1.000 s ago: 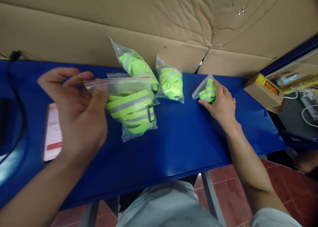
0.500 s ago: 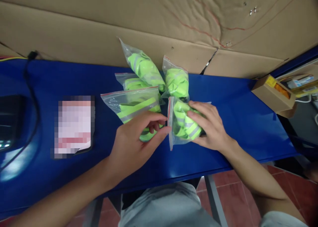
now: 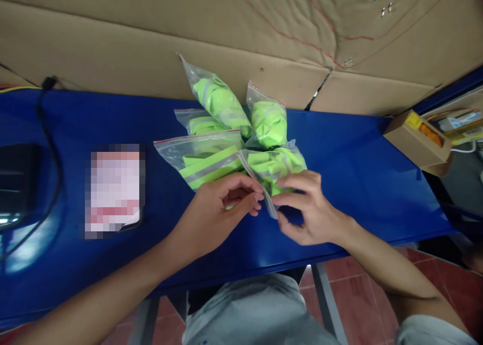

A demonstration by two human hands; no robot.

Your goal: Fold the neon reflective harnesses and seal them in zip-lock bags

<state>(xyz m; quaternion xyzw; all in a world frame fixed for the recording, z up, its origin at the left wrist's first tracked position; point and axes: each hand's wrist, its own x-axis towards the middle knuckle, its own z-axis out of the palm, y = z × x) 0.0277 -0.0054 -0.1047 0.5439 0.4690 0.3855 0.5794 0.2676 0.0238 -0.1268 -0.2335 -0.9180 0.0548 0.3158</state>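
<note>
A clear zip bag [image 3: 281, 166] holding a folded yellow-green reflective strap lies before me, its red-lined zip edge slanting towards me. My left hand [image 3: 226, 204] is closed in a pinch on that edge, thumb against curled fingers. At the lower end of the zip, my right hand [image 3: 309, 206] has its fingers bent and apart, the index fingertip touching the edge. Beside my left hand lies a similar filled bag [image 3: 215, 164], partly covered by that hand. Behind are another flat bag [image 3: 204, 123], a long tilted bag [image 3: 222, 101] and an upright bag [image 3: 268, 121].
The blue table [image 3: 350, 184] meets a cardboard-covered wall [image 3: 151, 53] at the back. To the left lie a blurred-out phone-like item [image 3: 115, 189], a black cable [image 3: 53, 149] and a dark device [image 3: 17, 184]. An open cardboard box [image 3: 415, 144] stands at the right end.
The bag's zip edge has tilted from upright to slanting. My right hand has moved off the bag's filled part, down towards the zip's near end. My left hand keeps its pinch.
</note>
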